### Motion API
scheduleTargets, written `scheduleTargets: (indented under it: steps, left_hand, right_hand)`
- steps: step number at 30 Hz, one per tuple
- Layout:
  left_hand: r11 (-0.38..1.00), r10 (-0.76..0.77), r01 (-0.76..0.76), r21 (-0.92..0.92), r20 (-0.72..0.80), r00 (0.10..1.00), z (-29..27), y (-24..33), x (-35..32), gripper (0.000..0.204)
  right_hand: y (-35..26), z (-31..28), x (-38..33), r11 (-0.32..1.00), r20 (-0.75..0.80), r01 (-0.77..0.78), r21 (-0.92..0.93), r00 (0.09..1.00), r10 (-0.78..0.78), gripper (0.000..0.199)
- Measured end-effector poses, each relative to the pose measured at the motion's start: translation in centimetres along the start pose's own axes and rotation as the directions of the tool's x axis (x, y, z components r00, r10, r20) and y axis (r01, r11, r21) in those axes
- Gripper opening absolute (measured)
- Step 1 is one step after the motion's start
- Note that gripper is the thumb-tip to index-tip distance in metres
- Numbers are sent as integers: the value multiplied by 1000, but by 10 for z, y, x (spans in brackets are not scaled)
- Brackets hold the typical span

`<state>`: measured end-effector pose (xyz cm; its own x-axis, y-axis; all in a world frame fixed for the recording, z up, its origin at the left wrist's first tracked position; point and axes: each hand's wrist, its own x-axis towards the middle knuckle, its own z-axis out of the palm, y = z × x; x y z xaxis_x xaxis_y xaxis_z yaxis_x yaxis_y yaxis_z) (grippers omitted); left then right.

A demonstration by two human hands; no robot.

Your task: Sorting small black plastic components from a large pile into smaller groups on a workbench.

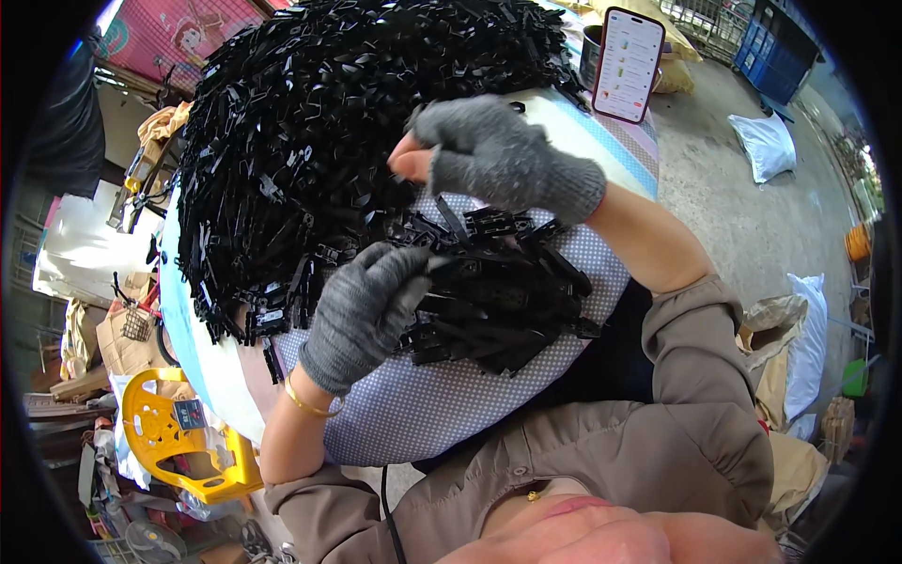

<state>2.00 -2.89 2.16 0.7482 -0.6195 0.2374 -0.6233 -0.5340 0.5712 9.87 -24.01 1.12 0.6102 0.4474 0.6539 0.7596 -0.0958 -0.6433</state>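
Fingertips look together on our grey-knit-gloved right hand (pixel 507 155); our left hand (pixel 359 318), grip unclear, sits nearer, left of crosswise black plastic clips (pixel 498 301).

1. Left hand (pixel 366 315): fingertips blurred; grip unclear.
2. Right hand (pixel 503 155): several fingers hidden; grip unclear.
3. Black pile (pixel 348 113): top cut off by upper edge.
4. Phone (pixel 627 66): screen details too small to read.
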Motion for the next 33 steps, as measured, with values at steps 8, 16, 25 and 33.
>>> scheduleTargets:
  steps: [8,16,25,33]
  left_hand:
    - [987,104,-104,122,11,995,-5,-9,-15,31]
    - [975,-170,122,-183,-276,946,-23,-37,-15,17]
    - [759,-243,418,499,-380,893,-41,-52,-13,31]
    - [653,-438,463,600,-200,877,-32,-61,-13,50]
  right_hand:
    - [44,-111,-82,89,-138,-120,-989,961,-240,29]
    - [63,-170,-132,-13,-29,-30,-999,999,-42,38]
    - [74,-200,-111,-116,-48,-60,-991,994,-102,42]
    - [61,-219,-115,-146,-109,-139,-979,974,-199,39]
